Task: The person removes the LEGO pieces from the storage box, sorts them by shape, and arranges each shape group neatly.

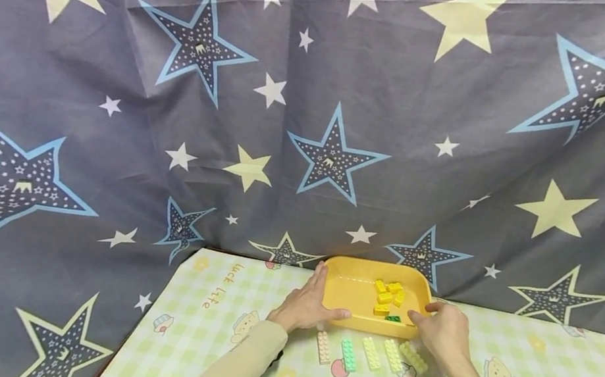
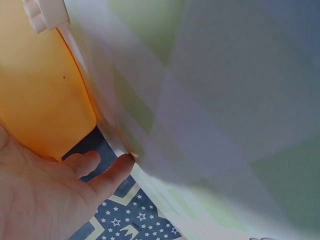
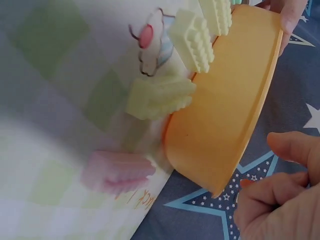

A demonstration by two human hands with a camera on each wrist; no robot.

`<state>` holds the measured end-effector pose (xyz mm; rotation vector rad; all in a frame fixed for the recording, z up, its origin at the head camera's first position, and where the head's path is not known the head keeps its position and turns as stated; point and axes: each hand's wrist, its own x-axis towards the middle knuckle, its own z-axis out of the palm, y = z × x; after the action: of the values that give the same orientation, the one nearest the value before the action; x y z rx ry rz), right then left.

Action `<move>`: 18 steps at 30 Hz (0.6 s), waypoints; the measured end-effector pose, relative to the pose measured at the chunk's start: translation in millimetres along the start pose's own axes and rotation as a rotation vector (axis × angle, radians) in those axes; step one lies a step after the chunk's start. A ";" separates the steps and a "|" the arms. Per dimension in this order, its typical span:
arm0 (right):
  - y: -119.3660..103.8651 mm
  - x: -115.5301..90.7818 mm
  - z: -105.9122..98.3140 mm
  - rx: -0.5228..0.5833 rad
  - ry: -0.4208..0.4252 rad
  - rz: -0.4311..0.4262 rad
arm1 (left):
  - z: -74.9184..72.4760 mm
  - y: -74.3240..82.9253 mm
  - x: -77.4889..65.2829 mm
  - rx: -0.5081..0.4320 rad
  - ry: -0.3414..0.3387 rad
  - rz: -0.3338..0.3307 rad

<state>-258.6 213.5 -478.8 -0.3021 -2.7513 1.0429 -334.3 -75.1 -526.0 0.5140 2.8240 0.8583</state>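
An orange tray (image 1: 344, 289) stands at the table's back edge, holding several yellow toy bricks (image 1: 383, 297) and a dark green brick (image 1: 393, 318). My left hand (image 1: 308, 303) rests against the tray's left front corner, thumb along the front rim and fingers stretched along the outer left side. At the right front corner is my right hand (image 1: 442, 332). Its fingers (image 3: 270, 197) are loosely bent and its thumb stands apart from them, beside the tray's end. In front of the tray lie a peach brick (image 1: 323, 348), a mint green brick (image 1: 349, 355) and several pale yellow bricks (image 1: 371, 353).
A pink brick (image 3: 120, 172) lies on the table near the right hand in the right wrist view. A checked cloth with cartoon prints (image 1: 218, 334) covers the table. Directly behind the tray hangs a dark curtain (image 1: 297, 221) with stars.
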 end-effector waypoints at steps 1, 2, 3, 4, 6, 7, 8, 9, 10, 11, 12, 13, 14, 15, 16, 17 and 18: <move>-2.1 2.9 1.8 -0.001 -0.003 -0.005 | 0.0 0.1 0.1 -0.001 0.001 0.001; -4.1 6.1 3.8 -0.001 -0.006 -0.009 | 0.0 0.2 -0.1 -0.004 0.001 0.000; -5.6 9.3 5.8 -0.004 -0.010 -0.016 | 0.2 0.3 -0.2 -0.005 0.002 0.000; -6.9 12.4 8.0 -0.007 -0.012 -0.023 | 0.5 0.3 -0.3 -0.007 0.001 0.000; -9.4 17.7 12.2 -0.011 -0.018 -0.031 | 0.9 0.5 -0.8 -0.007 -0.001 -0.001; -10.7 20.5 14.4 -0.009 -0.025 -0.029 | 1.0 0.7 -1.0 -0.005 -0.001 -0.001; -11.8 23.0 16.6 -0.008 -0.030 -0.027 | 1.0 1.0 -1.4 -0.003 -0.002 -0.003; -13.0 25.5 18.5 -0.007 -0.032 -0.025 | 0.8 1.3 -1.5 0.001 -0.002 -0.004; -14.2 27.9 20.4 -0.005 -0.034 -0.024 | 0.6 1.6 -1.7 0.004 -0.002 -0.006; -15.1 30.4 22.3 -0.001 -0.039 -0.020 | 0.2 1.9 -1.9 0.008 -0.002 -0.006; -15.6 33.1 24.1 -0.002 -0.043 -0.021 | -0.2 2.3 -2.0 0.010 -0.002 -0.008; -15.8 35.9 26.0 -0.002 -0.045 -0.026 | -0.7 2.6 -2.2 0.013 -0.002 -0.010; -15.2 38.6 28.0 0.000 -0.047 -0.032 | -1.2 3.0 -2.3 0.015 -0.002 -0.012; -14.7 41.3 29.8 -0.005 -0.049 -0.035 | -1.5 3.1 -2.4 0.015 -0.002 -0.013; -13.8 43.7 31.6 -0.009 -0.049 -0.039 | -1.8 3.2 -2.4 0.017 -0.003 -0.014; -12.5 46.1 33.3 -0.015 -0.049 -0.047 | -1.9 3.2 -2.4 0.016 -0.003 -0.015; -11.4 48.4 35.2 -0.022 -0.048 -0.047 | -1.9 3.0 -2.2 0.016 -0.004 -0.015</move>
<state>-315.0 195.1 -492.4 -0.2178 -2.8002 1.0215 -331.8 -74.5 -522.7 0.4957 2.8298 0.8311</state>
